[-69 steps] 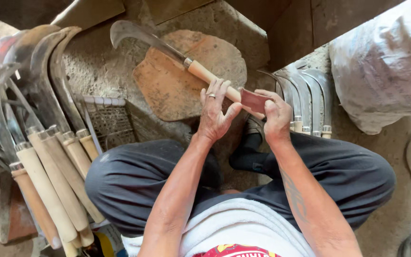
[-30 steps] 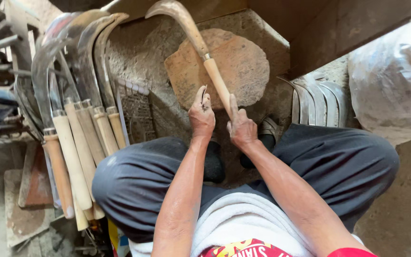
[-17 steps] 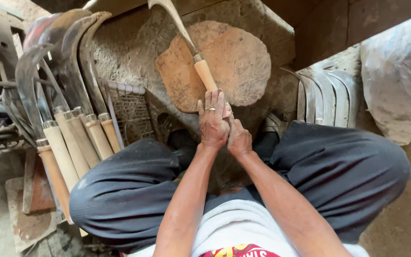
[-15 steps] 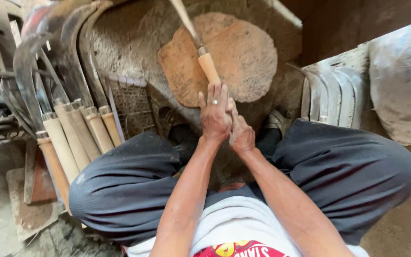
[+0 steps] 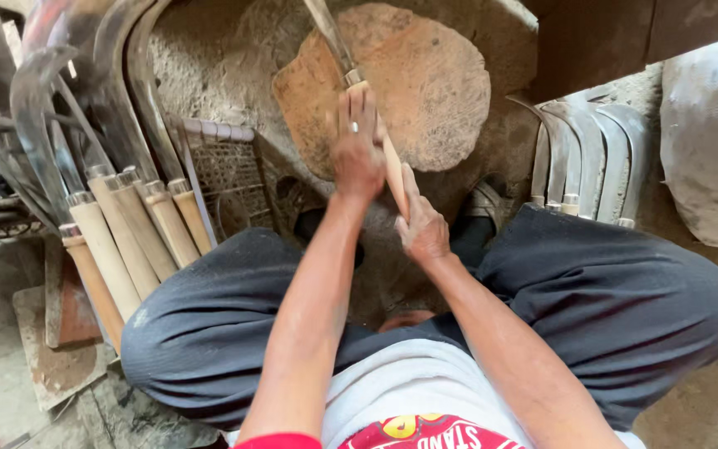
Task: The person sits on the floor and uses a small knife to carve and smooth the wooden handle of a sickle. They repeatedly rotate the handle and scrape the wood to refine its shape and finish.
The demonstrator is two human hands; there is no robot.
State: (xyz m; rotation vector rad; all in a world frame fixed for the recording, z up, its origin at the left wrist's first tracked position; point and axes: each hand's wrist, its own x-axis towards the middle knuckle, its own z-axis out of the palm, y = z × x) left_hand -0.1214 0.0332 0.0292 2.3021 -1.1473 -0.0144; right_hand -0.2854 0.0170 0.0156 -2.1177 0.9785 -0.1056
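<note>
- Left hand [image 5: 357, 148] wrapped round the upper part of a pale wooden handle [image 5: 392, 170], fingers closed on it just below the metal collar; a ring shows on one finger.
- Right hand [image 5: 422, 226] grips the lower end of the same handle, closed tight, touching the left hand's heel.
- The tool is a sickle [image 5: 336, 46]: its blade runs up and away from the hands, over a flat reddish stone slab [image 5: 434, 91], and leaves the top of the view, so the tip cannot be seen.
- Judgement: blade and handle look already joined, the collar seated at the handle's top; the two-handed grip reads as seating or checking the fit. Whether it is finished cannot be told.
- Finished-looking pile: several handled sickles [image 5: 118, 224] lean together at the person's left, beside the knee.
- Likely left to do: a row of bare curved blades [image 5: 587, 162] without handles stands at the right, just beyond the other knee.
- Person sits low, in dark trousers [image 5: 625, 308].
</note>
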